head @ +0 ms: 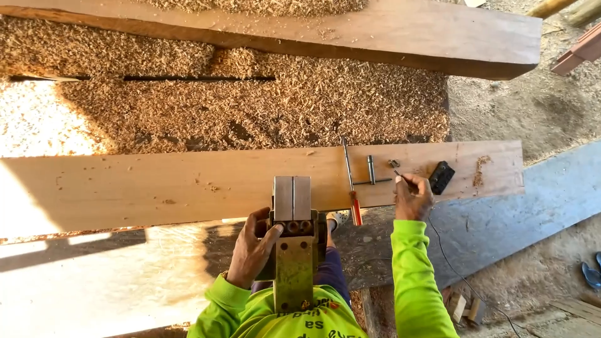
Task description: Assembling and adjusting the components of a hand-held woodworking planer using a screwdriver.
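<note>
1. An upturned electric planer is being gripped at its side by the left hand, resting against the plank; its lower body is being hidden by the lap.
2. A thin dark tool, too small to identify, is being pinched by the right hand on the plank.
3. A red-handled screwdriver, a T-shaped key and a black block are lying nearby.

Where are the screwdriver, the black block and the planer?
Screwdriver (355, 209): head view, on its red handle.
Black block (441, 177): head view, on its middle.
Planer (293, 250): head view, on its metal sole.
</note>
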